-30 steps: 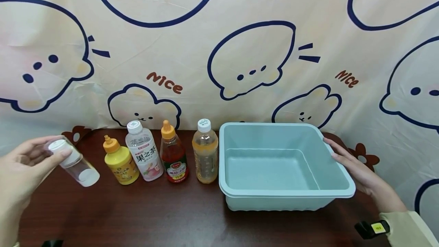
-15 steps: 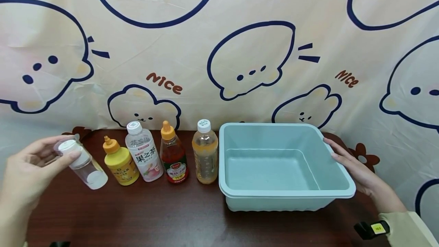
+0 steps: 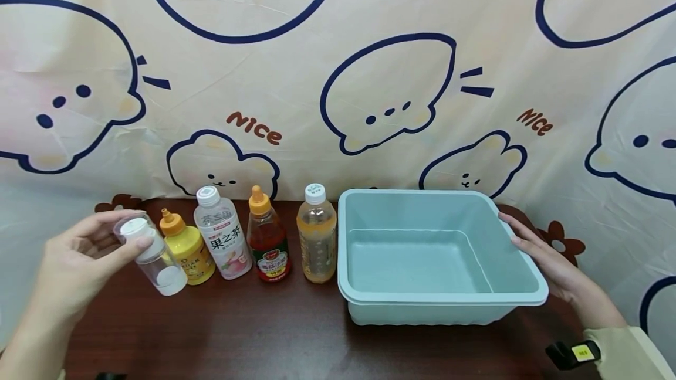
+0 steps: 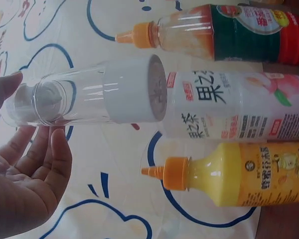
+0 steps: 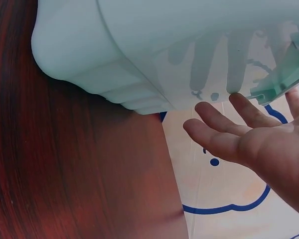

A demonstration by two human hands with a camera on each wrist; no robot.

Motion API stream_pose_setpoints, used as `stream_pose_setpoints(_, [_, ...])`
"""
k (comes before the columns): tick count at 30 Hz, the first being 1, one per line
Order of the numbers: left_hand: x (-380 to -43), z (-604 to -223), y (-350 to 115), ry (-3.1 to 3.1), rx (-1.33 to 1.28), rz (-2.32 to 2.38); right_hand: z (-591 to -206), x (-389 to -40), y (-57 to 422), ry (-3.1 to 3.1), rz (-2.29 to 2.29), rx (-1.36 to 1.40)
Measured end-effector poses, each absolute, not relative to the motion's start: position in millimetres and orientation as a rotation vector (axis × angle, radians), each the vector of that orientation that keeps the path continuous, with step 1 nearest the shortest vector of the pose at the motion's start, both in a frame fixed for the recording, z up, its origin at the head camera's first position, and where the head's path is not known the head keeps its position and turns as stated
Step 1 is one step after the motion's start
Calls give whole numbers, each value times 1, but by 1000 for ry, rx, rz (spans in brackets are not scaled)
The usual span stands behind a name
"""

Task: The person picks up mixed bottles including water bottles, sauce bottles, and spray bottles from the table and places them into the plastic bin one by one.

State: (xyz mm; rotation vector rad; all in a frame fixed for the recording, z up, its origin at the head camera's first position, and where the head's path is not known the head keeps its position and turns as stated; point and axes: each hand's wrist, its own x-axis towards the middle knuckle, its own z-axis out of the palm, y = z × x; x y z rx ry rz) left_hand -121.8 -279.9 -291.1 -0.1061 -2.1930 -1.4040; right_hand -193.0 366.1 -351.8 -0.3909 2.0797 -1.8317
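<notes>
At left, tilted, transparent, white-capped cylindrical bottle (image 3: 158, 260)

The left hand (image 3: 79, 257) pinches it between fingers and thumb above the dark wood-grain bench (image 3: 237, 339); the right hand (image 3: 549, 265), fingers spread, touches the pale-teal rectangular plastic tub (image 3: 422, 314) at its right rim.

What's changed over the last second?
The left hand has carried the clear bottle rightward, and it now partly covers the yellow bottle in the head view. Nothing was newly gripped or released. The right hand, tub, yellow bottle, peach-label bottle, red sauce bottle and brown bottle stayed put.
</notes>
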Motion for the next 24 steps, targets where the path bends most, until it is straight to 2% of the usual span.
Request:
stream_pose_setpoints(8, [-121, -291, -270, -2268, -78, -1330, -353, -194, 366, 2035, -1860, -410])
stream_pose_setpoints(24, [-121, -289, -242, -2246, -270, -1508, -353, -193, 365, 1988, -1893, -402])
